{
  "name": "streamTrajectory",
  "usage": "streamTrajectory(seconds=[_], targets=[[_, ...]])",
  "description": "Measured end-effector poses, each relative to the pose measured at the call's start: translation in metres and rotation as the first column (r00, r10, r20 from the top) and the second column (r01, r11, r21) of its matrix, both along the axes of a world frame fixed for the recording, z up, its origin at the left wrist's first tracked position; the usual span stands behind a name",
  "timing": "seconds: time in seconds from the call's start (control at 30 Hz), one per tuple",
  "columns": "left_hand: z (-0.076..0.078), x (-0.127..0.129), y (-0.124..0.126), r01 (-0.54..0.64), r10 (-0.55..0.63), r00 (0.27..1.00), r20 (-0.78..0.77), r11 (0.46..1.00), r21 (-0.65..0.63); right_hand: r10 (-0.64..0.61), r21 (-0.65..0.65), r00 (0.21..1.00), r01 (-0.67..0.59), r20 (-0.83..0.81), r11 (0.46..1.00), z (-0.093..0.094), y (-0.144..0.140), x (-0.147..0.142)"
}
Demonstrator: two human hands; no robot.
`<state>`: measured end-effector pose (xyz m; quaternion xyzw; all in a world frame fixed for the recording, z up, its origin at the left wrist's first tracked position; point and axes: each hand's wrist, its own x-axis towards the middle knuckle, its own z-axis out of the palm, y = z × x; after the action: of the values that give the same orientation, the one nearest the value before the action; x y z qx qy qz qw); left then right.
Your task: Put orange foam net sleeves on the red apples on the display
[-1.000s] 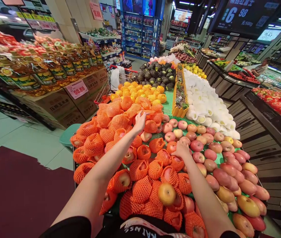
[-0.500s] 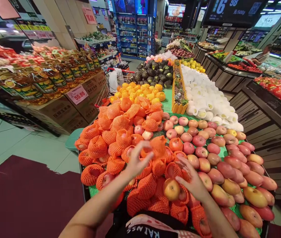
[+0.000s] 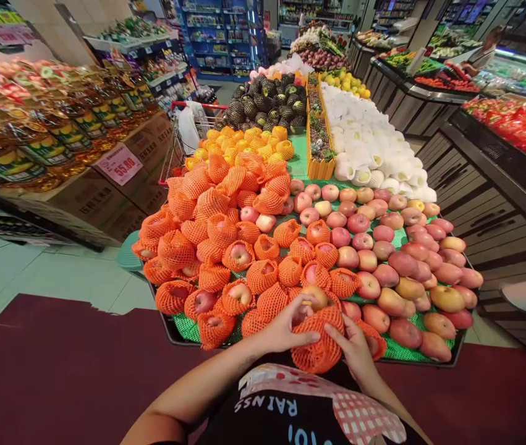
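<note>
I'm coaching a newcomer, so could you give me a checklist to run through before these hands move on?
1. Orange foam net held from both sides: ok, by left hand and right hand.
2. A hand free: not ok, both are on the net.
3. Fruit inside that net: cannot tell.
4. Bare apple behind it fully visible: not ok, partly covered.
5. Bare apples on the right: ok, unwrapped.

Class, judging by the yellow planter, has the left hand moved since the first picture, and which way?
Yes: the left hand has moved away from the yellow planter, back toward the black shirt, where it now holds an orange foam net.
</note>
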<state>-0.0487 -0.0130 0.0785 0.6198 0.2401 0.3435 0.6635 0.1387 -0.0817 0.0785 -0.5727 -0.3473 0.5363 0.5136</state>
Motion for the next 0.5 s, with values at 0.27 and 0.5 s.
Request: streamTrajectory(seconds=[0.27,0.5], targets=[[-0.001,0.011,-0.007,0.166,-0.163,0.986,0.036,0.982,-0.092,-0.244,0.088,0.965,0.252,-0.098,0.964,0.006,-0.009,-0.006],[-0.004,0.001,-0.009,0.154,-0.158,0.987,-0.015,0.974,-0.167,-0.153,0.262,0.988,0.142,0.022,0.954,0.009,-0.015,-0.002]])
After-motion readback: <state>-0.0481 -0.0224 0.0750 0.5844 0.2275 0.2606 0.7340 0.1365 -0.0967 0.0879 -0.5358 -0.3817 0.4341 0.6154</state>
